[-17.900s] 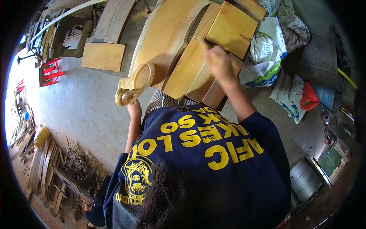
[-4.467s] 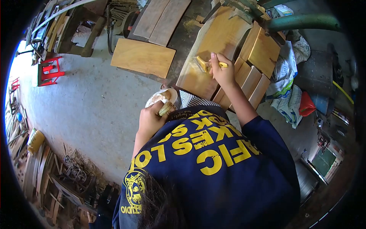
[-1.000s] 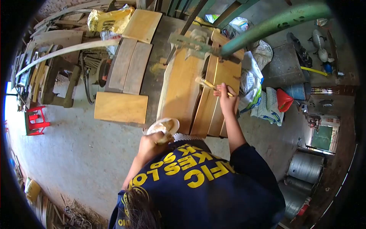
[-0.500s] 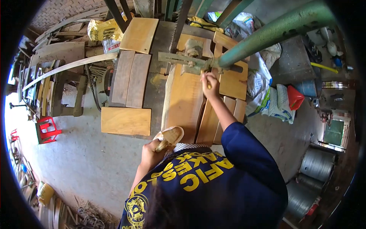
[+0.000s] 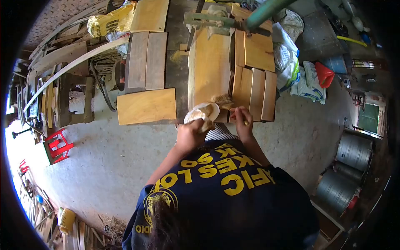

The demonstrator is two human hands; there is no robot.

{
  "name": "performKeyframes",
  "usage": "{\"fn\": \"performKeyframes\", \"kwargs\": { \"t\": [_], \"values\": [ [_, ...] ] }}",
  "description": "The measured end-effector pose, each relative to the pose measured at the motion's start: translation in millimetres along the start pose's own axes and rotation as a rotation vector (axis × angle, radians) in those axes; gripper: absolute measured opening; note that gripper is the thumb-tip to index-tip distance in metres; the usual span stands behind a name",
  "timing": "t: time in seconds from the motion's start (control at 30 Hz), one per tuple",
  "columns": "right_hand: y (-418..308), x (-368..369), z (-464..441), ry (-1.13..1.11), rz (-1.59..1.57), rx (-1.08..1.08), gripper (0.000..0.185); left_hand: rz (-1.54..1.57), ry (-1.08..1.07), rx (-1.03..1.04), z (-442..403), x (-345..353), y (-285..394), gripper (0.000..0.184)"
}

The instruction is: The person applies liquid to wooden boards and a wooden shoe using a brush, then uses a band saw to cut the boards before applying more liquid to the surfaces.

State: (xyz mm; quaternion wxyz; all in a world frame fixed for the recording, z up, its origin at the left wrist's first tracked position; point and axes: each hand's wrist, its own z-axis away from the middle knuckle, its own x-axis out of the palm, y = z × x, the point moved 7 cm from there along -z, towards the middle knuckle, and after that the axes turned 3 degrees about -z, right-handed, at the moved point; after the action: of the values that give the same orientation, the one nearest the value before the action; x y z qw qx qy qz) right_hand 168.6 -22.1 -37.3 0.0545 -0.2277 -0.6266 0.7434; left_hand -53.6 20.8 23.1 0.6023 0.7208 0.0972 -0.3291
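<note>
My left hand (image 5: 191,135) is closed on a small white-rimmed dish (image 5: 214,111), with something tan and brown in it that I cannot make out. Close by on the right, my right hand (image 5: 242,121) grips a brush (image 5: 223,101); its brown bristles are just beyond the dish rim, over the near end of a wide plank (image 5: 210,66). Glossy and yellowish, that plank has a pale rough left edge and lies lengthwise on the dark work table (image 5: 177,79). Whether the bristles touch the wood is unclear.
Over the plank's far end hangs a green metal bar with a saw blade (image 5: 196,29). Shorter boards (image 5: 146,106) lie left, with narrower boards (image 5: 252,89) to the right. White sacks (image 5: 310,85), a red stool (image 5: 59,146) and metal drums (image 5: 354,152) stand around.
My right hand has come back from the metal bar at the plank's far end to beside the dish. My left hand has shifted right and farther from my body, and the view has tilted down.
</note>
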Motion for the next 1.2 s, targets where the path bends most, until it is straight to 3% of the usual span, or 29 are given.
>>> {"fn": "performKeyframes", "kwargs": {
  "t": [0.17, 0.53, 0.67, 0.97, 1.03, 1.13, 1.2],
  "values": [
    [-1, -1, 3, 0.04, -0.069, 0.033, 0.022, 0.066, 0.018, -0.013, 0, 6, -7, 0.027],
    [-15, 2, -6, 0.158, 0.117, -0.12, 0.034, 0.057, 0.039, 0.042, -2, 5, -2, 0.031],
    [-10, 3, -2, 0.124, 0.06, -0.041, 0.032, 0.061, 0.024, 0.023, 4, 10, -10, 0.031],
    [-18, 11, 8, 0.109, 0.117, -0.154, 0.027, 0.043, -0.008, 0.041, 12, 10, -12, 0.023],
    [-20, 9, 9, 0.134, 0.116, -0.093, 0.025, 0.026, -0.027, 0.032, 12, 9, -12, 0.021],
    [-48, 2, 22, 0.189, 0.007, -0.073, 0.026, 0.039, -0.002, -0.006, 17, 6, -15, 0.032],
    [-63, -4, 30, 0.225, -0.066, -0.122, 0.025, 0.035, -0.016, 0.022, 21, 9, -20, 0.019]
  ]
}}
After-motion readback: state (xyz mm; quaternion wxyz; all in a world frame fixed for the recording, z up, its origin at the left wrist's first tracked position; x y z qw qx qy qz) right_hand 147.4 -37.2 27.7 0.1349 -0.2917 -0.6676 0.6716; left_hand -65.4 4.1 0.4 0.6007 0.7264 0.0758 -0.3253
